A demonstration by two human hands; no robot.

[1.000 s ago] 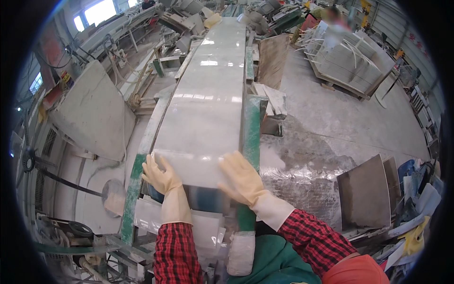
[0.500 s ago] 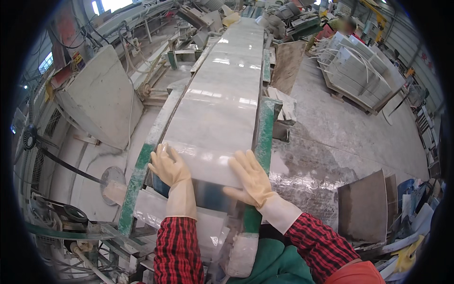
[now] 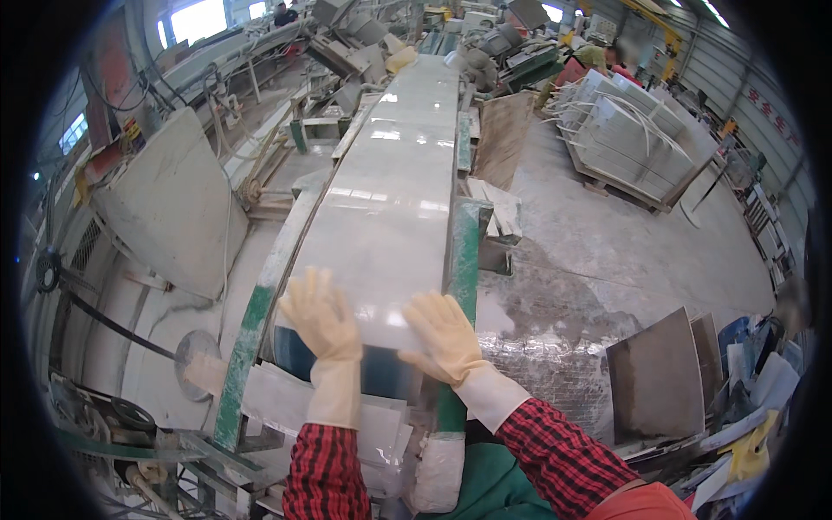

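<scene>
A glossy, wet white stone slab (image 3: pixel 373 282) lies flat on a conveyor with a blue belt (image 3: pixel 381 373). My left hand (image 3: pixel 322 316), in a cream rubber glove and slightly blurred, is over the slab's near left corner with its fingers spread. On the near right corner rests my right hand (image 3: pixel 444 338), gloved alike. Its fingers lie flat and the thumb reaches along the near edge. Neither hand is closed around anything. Farther up the conveyor more white slabs (image 3: pixel 407 108) lie in line.
Green rails, left (image 3: pixel 244 355) and right (image 3: pixel 465 260), flank the belt. Flat white pieces (image 3: pixel 277 394) lie below its near end. Brown boards (image 3: pixel 659 377) lean at the right, before a strapped stack of white slabs (image 3: pixel 637 130). A large pale panel (image 3: pixel 173 204) stands left. Another person (image 3: pixel 594 61) is far right.
My left hand has opened out from the slab's left edge, its fingers now spread. More blue belt shows before the slab's near edge. The whole view has shifted and tilted up slightly.
</scene>
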